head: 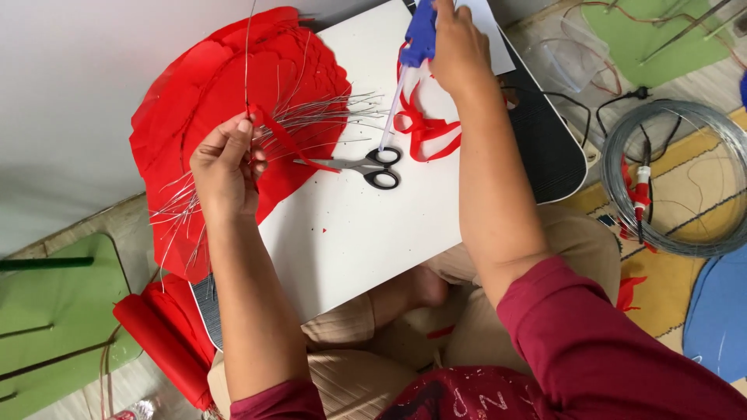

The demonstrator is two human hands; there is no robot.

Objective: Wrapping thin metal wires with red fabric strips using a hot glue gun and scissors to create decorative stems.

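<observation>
My left hand (226,159) pinches a thin wire (247,54) together with a red paper strip (289,144), over a pile of cut wires (311,117) and a stack of red paper sheets (210,85). My right hand (459,47) grips a blue glue gun (419,33) at the far edge of a white board (350,225) on my lap. A glue stick (391,113) sticks out of the gun's back toward black-handled scissors (366,167). Red paper curls (424,132) lie beside them.
A coil of grey wire (677,179) with red-handled pliers (640,194) lies on the floor at right. Green sheets (54,311) sit at left and top right. A red paper roll (159,338) rests by my left knee. A blue sheet (720,311) is at the right edge.
</observation>
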